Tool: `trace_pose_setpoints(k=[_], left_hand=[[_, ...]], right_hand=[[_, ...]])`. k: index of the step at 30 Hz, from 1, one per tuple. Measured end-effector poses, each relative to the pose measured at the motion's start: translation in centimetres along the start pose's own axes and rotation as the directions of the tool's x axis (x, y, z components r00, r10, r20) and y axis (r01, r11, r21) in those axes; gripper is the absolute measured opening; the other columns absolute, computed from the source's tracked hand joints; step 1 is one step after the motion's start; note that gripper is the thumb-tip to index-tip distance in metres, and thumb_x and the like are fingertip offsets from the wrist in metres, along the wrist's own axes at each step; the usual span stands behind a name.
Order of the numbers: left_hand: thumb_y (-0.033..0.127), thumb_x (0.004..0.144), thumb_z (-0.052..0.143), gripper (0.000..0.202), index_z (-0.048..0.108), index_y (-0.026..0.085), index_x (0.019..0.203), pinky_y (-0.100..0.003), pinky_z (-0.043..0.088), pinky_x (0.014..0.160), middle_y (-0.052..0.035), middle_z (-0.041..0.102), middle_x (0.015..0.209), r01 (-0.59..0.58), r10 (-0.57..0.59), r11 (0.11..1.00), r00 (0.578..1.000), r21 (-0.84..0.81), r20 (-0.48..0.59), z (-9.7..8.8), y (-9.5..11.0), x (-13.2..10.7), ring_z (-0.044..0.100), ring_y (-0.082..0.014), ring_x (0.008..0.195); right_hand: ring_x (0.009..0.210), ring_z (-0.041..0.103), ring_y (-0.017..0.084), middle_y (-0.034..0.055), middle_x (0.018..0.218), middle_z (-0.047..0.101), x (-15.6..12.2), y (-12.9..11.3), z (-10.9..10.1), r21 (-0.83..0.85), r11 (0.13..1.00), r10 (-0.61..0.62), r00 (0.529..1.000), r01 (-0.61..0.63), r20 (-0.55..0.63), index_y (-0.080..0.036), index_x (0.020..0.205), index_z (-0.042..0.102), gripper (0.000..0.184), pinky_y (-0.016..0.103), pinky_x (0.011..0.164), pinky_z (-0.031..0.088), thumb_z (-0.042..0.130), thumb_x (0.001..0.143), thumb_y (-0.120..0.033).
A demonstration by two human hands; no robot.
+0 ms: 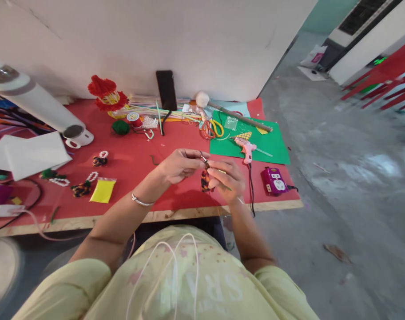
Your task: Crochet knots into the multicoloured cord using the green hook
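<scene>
Over the front of the red-covered table, my left hand [178, 167] is closed in a pinch on a thin dark strand, near a small metal tip. My right hand [229, 178] is closed close beside it, its fingertips on a small fuzzy dark piece [206, 181] flecked with orange and red. That piece hangs below the fingertips, partly hidden by my right fingers. A slim yellow-green bit shows among the right fingers; what it is, I cannot make out. The two hands almost touch at the top of the fuzzy piece.
Right of my hands are a pink glue gun [245, 147] on green sheet [279, 144], yellow-handled scissors [217, 128] and a purple power box [274, 181]. Left lie beaded fuzzy pieces [81, 190], a yellow packet [103, 190] and a mug [78, 135]. A phone [167, 90] leans at the back.
</scene>
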State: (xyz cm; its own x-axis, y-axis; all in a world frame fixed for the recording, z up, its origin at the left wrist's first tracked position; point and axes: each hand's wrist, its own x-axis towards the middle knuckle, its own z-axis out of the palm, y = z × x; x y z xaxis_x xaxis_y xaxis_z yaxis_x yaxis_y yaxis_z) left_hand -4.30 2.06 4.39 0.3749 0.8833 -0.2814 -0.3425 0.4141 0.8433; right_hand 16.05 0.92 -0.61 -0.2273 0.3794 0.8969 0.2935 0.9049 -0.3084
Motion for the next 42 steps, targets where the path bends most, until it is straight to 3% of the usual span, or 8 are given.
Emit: trace_pose_setpoints(k=[5, 9, 13, 16, 21, 27, 34, 42], left_hand=[[0.019, 0.058, 0.095, 0.031, 0.085, 0.012, 0.086, -0.021, 0.046, 0.052, -0.0072, 0.077, 0.072, -0.120, 0.162, 0.928, 0.983, 0.354, -0.092, -1.3, 1.1, 0.0, 0.065, -0.0124, 0.059], [0.018, 0.059, 0.092, 0.026, 0.086, 0.013, 0.084, -0.021, 0.042, 0.049, -0.0072, 0.077, 0.070, -0.039, 0.047, 0.890, 0.999, 0.454, -0.005, -1.6, 1.5, -0.1, 0.061, -0.0107, 0.053], [0.015, 0.056, 0.093, 0.032, 0.085, 0.010, 0.087, -0.020, 0.025, 0.041, -0.0037, 0.068, 0.058, 0.070, -0.117, 0.957, 0.981, 0.281, 0.156, -1.0, 1.6, 0.0, 0.044, -0.0049, 0.042], [0.016, 0.053, 0.094, 0.034, 0.084, 0.011, 0.085, -0.020, 0.021, 0.039, -0.0046, 0.070, 0.060, 0.102, -0.124, 0.989, 0.968, 0.110, 0.216, -0.1, 0.5, 0.4, 0.044, -0.0051, 0.042], [0.016, 0.057, 0.094, 0.029, 0.082, 0.013, 0.083, -0.018, 0.028, 0.040, -0.0029, 0.074, 0.069, -0.179, 0.184, 0.981, 0.981, 0.070, -0.064, 1.0, -2.3, 1.1, 0.048, -0.0032, 0.044], [0.021, 0.061, 0.094, 0.043, 0.084, 0.012, 0.102, -0.026, 0.055, 0.062, -0.0059, 0.078, 0.078, -0.258, 0.275, 0.952, 0.957, 0.164, -0.089, 1.0, -3.1, 0.9, 0.070, -0.0147, 0.066], [0.022, 0.060, 0.094, 0.039, 0.083, 0.013, 0.096, -0.020, 0.044, 0.049, 0.0015, 0.068, 0.062, -0.322, 0.331, 0.944, 0.909, 0.077, -0.255, 2.7, -4.0, 0.7, 0.057, -0.0081, 0.051], [0.016, 0.059, 0.096, 0.043, 0.085, 0.016, 0.100, -0.018, 0.015, 0.040, 0.0038, 0.063, 0.061, -0.086, 0.068, 0.984, 0.991, -0.156, -0.114, 2.4, -2.6, -0.5, 0.031, 0.0010, 0.040]], right_hand=[[0.106, 0.080, 0.022, 0.0081, 0.118, 0.083, 2.2, 0.0, -2.9, 0.137, 0.981, 0.092, 0.945, -0.140, 0.313, -0.029, 0.120, 0.076, 0.024, 0.039, 0.090, 0.066, 0.073, 0.096, -0.031], [0.099, 0.082, 0.021, 0.0067, 0.106, 0.086, 3.2, 0.0, -4.3, 0.293, 0.890, 0.225, 0.897, -0.348, 0.381, -0.026, 0.106, 0.081, 0.013, 0.036, 0.089, 0.066, 0.071, 0.098, -0.030], [0.085, 0.082, 0.021, 0.0056, 0.088, 0.084, 1.5, 0.5, -2.7, 0.562, 0.539, 0.499, 0.775, -0.628, 0.387, -0.025, 0.087, 0.081, 0.034, 0.033, 0.069, 0.067, 0.066, 0.098, -0.053], [0.065, 0.075, 0.015, 0.0018, 0.080, 0.080, -0.8, 0.3, 0.0, 0.703, 0.352, 0.644, 0.705, -0.619, 0.298, -0.027, 0.082, 0.076, 0.048, 0.029, 0.056, 0.062, 0.061, 0.093, -0.070], [0.097, 0.077, 0.022, 0.0064, 0.109, 0.081, -2.7, -1.0, 1.9, 0.464, 0.658, 0.698, 0.712, -0.593, -0.079, -0.031, 0.096, 0.082, 0.044, 0.037, 0.075, 0.066, 0.062, 0.092, -0.070], [0.102, 0.078, 0.022, 0.0041, 0.110, 0.083, -1.8, -1.2, -0.3, 0.205, 0.853, 0.495, 0.869, -0.481, -0.023, -0.034, 0.113, 0.081, 0.020, 0.041, 0.089, 0.066, 0.070, 0.097, -0.040], [0.098, 0.079, 0.020, 0.0047, 0.112, 0.083, -2.5, -1.2, 1.3, -0.261, 0.953, 0.111, 0.980, -0.151, -0.163, -0.035, 0.128, 0.073, 0.048, 0.037, 0.085, 0.066, 0.079, 0.088, -0.010], [0.092, 0.080, 0.022, 0.0011, 0.105, 0.084, -2.1, -1.1, 1.4, 0.126, 0.944, 0.325, 0.920, -0.304, -0.220, -0.040, 0.122, 0.077, 0.036, 0.040, 0.080, 0.068, 0.079, 0.091, -0.022]])
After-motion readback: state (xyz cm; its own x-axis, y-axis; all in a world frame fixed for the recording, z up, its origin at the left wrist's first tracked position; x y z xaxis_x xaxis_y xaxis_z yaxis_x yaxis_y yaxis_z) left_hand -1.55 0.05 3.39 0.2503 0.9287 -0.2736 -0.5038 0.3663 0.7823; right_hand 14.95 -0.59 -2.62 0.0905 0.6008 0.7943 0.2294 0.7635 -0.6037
